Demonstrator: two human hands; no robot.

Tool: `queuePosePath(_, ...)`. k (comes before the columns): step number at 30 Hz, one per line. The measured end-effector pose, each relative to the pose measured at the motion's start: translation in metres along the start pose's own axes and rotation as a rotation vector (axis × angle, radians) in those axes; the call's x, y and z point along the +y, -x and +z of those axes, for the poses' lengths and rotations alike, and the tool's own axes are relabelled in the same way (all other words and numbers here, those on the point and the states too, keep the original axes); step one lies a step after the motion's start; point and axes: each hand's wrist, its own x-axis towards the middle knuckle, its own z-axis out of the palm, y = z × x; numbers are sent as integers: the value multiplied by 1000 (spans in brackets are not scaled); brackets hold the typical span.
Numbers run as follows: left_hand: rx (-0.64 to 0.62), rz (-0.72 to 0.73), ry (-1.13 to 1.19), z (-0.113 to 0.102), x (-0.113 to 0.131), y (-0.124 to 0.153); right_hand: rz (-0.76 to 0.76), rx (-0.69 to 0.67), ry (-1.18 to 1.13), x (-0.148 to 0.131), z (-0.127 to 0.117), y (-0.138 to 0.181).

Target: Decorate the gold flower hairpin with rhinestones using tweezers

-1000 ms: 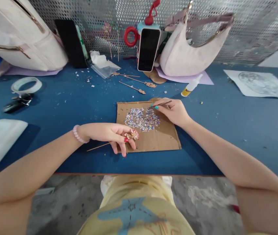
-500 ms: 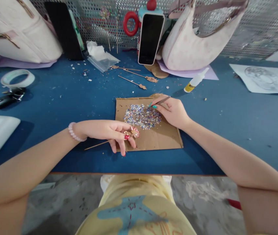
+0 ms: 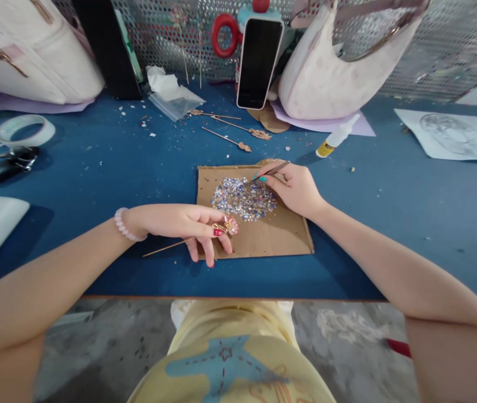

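Over the near-left part of the cardboard (image 3: 280, 240), the left hand's (image 3: 188, 221) fingers pinch a flower-topped pin (image 3: 232, 225), probably light, stiff, fragile-headed, best held by its stem (image 3: 166, 248); the right hand's (image 3: 299, 190) fingers grip tweezers (image 3: 278, 168).

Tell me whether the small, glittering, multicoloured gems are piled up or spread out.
Spread out: the glittering gems lie in a loose, shallow patch on the brown cardboard sheet, with brown showing between some.

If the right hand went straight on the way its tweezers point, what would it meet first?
The loose gems on the cardboard: the tweezers in the right hand point left and down at them. The tips may be touching gems; depth is unclear from this one view.
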Motion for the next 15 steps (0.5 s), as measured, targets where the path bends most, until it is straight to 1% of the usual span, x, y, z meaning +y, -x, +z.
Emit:
queuePosePath(10,-4,1,-1,0,1,-1,-15,-14,13,0,0,0)
queuePosePath(15,-3,4,-4,-1,-1,-1,8,2,25,0,0,1)
